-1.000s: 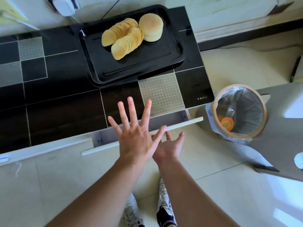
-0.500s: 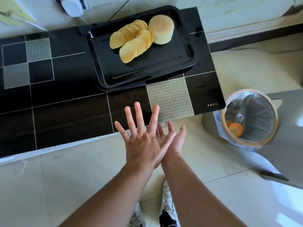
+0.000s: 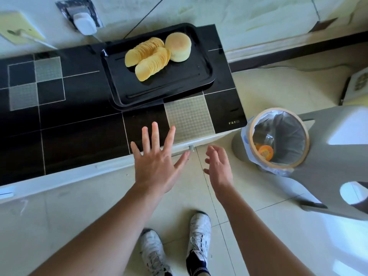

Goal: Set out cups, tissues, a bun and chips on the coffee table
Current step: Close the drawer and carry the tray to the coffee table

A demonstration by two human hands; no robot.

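The black tabletop fills the frame from nine to one o'clock. On it toward twelve sits a black tray with the chips fanned in two rows and the bun touching them at their right. No cups or tissues show. The left hand is spread flat and empty by the front edge; the right hand, fingers loosely apart, holds nothing. Best to fetch the missing items next, leaving the tray undisturbed.
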